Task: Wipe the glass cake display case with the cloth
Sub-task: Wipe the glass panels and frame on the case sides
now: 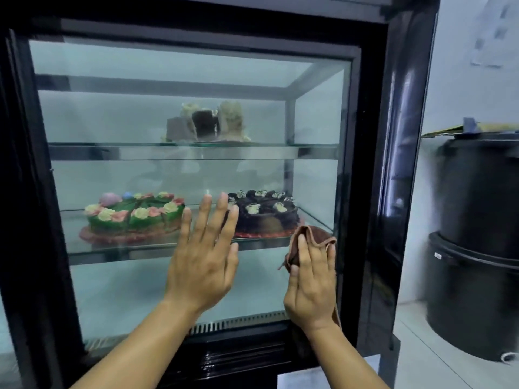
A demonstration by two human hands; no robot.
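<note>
Inside the display case [373,164], cakes [134,217] sit on two glass shelves [118,148].

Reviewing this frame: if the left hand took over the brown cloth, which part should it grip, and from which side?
Probably the bunched fold of the cloth that sticks out above the fingers of the right hand, reached from above-left by the left hand. The right hand lies flat over the cloth's middle, and the case's black frame crowds the right side.
</note>
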